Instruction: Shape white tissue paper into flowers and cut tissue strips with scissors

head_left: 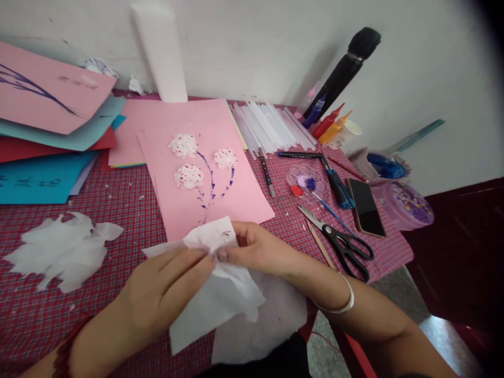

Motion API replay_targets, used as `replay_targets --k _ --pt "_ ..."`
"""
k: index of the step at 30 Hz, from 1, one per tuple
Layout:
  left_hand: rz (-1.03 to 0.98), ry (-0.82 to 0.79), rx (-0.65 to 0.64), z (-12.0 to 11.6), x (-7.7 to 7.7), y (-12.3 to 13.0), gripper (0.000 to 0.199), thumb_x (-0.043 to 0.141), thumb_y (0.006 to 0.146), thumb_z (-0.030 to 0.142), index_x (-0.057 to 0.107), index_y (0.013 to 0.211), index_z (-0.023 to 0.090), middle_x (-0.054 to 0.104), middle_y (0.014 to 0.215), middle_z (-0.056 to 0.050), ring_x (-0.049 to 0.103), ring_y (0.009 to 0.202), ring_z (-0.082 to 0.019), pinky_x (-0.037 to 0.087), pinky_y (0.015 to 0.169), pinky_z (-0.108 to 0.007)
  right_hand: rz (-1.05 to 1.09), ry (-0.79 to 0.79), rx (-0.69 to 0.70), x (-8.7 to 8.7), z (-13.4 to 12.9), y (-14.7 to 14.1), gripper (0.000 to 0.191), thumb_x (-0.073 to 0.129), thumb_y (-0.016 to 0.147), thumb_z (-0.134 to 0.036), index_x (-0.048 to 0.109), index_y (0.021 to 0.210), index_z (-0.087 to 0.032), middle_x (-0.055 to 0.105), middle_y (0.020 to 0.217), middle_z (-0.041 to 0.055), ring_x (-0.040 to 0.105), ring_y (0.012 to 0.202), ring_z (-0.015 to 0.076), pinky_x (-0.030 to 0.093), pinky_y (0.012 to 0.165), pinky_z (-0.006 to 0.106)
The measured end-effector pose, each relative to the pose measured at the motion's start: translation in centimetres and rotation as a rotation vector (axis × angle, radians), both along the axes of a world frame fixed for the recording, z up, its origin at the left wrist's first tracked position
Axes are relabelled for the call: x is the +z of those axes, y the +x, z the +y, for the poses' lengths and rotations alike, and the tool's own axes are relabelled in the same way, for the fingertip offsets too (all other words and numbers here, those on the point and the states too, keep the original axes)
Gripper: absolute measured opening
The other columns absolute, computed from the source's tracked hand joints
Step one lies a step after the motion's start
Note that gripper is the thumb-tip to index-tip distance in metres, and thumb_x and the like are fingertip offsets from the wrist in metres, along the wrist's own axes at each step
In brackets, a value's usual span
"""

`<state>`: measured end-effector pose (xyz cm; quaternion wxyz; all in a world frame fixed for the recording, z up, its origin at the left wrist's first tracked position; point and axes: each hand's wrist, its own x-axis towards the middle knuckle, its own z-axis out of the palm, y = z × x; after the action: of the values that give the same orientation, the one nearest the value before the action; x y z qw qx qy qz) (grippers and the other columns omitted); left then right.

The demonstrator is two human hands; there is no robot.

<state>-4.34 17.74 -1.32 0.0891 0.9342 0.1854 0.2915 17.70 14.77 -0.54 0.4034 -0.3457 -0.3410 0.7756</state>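
White tissue paper (236,286) with illegible dark mark (226,234)

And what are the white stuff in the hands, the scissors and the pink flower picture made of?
The white stuff looks like thin, matte tissue paper: it crumples softly. The scissors seem to have metal blades, shiny grey, and smooth black handles, probably plastic, maybe rubbery. The pink flower picture seems to be matte coloured paper or thin card: flat, with crisp edges.

The checked tablecloth (132,215) I see over my remote feed bears a white paper heap (59,252) at left, pink sheets (244,191) midway, and, farther right, translucent strips (271,126), a palette (302,181), scissors (327,229) and a phone (366,207).
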Motion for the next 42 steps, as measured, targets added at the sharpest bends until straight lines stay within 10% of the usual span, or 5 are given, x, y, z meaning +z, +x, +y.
replay_targets --k 7,13,20,28,42 --pt "0.056 -0.384 0.297 0.5 3.1 2.7 0.013 0.052 0.084 0.02 0.064 0.079 0.021 0.067 0.066 0.004 0.064 0.055 -0.01 0.048 0.052 -0.02 -0.062 -0.073 -0.029 -0.3 0.2 0.1 0.046 0.081 0.064 -0.019 0.059 0.104 -0.017 0.065 0.081 -0.0026 0.061 0.071 0.0101 0.048 0.068 0.023" --pt "0.266 -0.628 0.247 1.5 5.2 1.3 0.02 0.051 0.083 0.035 0.067 0.083 0.022 0.065 0.058 0.005 0.06 0.047 -0.014 0.041 0.041 -0.024 -0.067 -0.12 -0.041 0.3 0.5 0.2 0.047 0.078 0.067 -0.025 0.057 0.109 -0.018 0.063 0.081 -0.0027 0.057 0.062 0.0082 0.044 0.057 0.021" --pt "0.328 -0.3 0.052 3.2 4.7 1.9 0.057 0.072 0.07 0.033 0.055 0.124 0.029 0.058 0.127 -0.006 0.05 0.12 -0.031 0.043 0.098 -0.05 -0.061 -0.086 -0.026 0.1 0.6 -0.2 0.042 0.075 0.071 -0.02 0.053 0.107 -0.02 0.062 0.082 -0.0036 0.058 0.063 0.0076 0.046 0.058 0.02" --pt "0.11 0.015 -0.06 2.2 4.9 4.3 0.02 0.045 0.084 0.012 0.058 0.07 0.019 0.064 0.102 -0.01 0.057 0.107 -0.028 0.051 0.088 -0.049 -0.059 -0.036 0.008 -0.2 0.7 0.3 0.044 0.07 0.071 -0.012 0.051 0.11 -0.02 0.059 0.08 -0.0047 0.054 0.063 0.0071 0.042 0.056 0.018" --pt "0.013 0.183 -0.111 0.8 0.9 0.7 0.023 0.05 0.089 0.005 0.063 0.099 0.02 0.072 0.094 0.0 0.063 0.097 -0.018 0.045 0.1 -0.041 -0.032 0.005 0.05 -0.6 0.8 0.3 0.045 0.067 0.073 -0.009 0.05 0.113 -0.017 0.054 0.076 -0.0062 0.05 0.063 0.0065 0.039 0.06 0.019"
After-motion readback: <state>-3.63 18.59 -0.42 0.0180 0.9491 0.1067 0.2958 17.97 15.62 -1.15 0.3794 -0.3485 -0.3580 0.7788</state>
